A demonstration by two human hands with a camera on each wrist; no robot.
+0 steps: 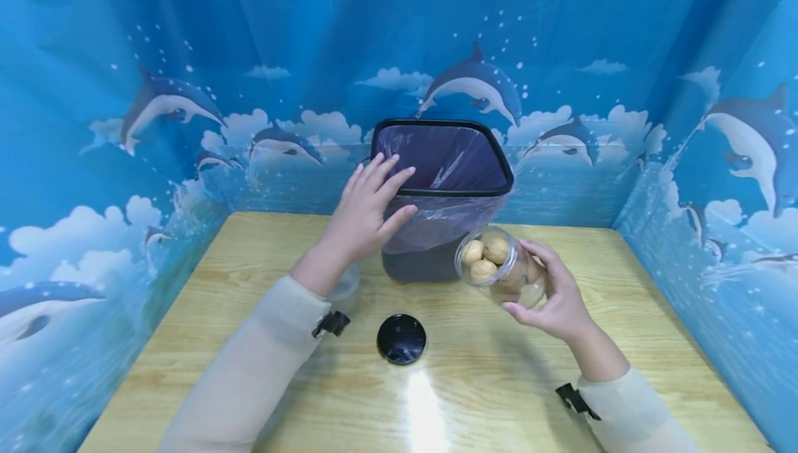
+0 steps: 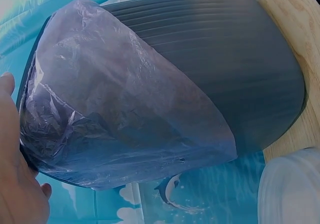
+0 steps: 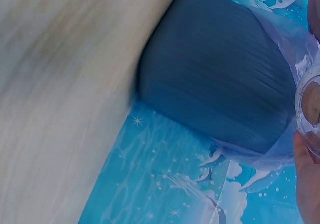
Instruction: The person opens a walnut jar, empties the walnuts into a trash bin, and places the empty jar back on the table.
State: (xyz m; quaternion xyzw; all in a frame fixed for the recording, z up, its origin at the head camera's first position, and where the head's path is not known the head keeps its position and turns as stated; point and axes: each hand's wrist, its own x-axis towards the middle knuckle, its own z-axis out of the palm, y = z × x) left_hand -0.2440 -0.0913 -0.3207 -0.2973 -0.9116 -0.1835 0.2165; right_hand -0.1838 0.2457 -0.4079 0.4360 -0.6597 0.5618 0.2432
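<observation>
A dark grey bin (image 1: 419,264) lined with a purple plastic bag (image 1: 444,156) stands at the back of the wooden table (image 1: 623,287). My left hand (image 1: 369,205) rests with straight fingers on the bin's left rim and bag. My right hand (image 1: 551,295) grips a clear jar (image 1: 499,263) of round tan nuts, tipped on its side with its open mouth facing the bin. In the left wrist view the bin (image 2: 240,59) and bag (image 2: 120,109) fill the frame, the left hand (image 2: 15,184) at the edge. The right wrist view shows the bin (image 3: 220,84) and the jar's rim (image 3: 309,109).
A black round lid (image 1: 402,338) lies on the table in front of the bin. A clear container (image 1: 345,288) stands half hidden behind my left forearm, also seen as the container (image 2: 290,189) in the left wrist view. Blue dolphin-print curtains (image 1: 125,93) wall three sides.
</observation>
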